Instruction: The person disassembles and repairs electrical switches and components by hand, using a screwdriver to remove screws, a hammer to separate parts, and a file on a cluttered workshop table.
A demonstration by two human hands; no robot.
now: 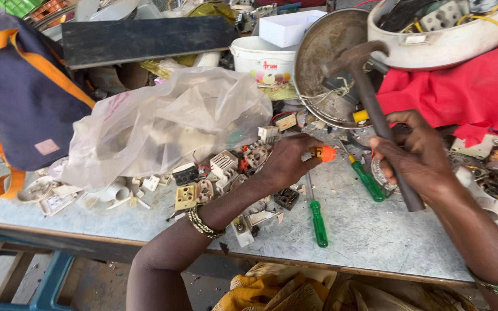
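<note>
At the near edge of the table [376, 236], the left hand [286, 161] pinches a small orange part [325, 152] down on the bare top while the right hand [416, 158] is closed around a hammer [376, 115] raised over it; this looks like the striking step, and a blow would need a short, square drop clear of the fingertips. Two green screwdrivers [318, 222] lie just beside. Farther off, switch parts [226, 164], a plastic bag [162, 124], pan [329, 63] and red cloth [468, 86] crowd in, leaving open room only near.

White tub [264, 60] with colourful label, white box [290, 27] behind; clear bag [168, 124].
</note>
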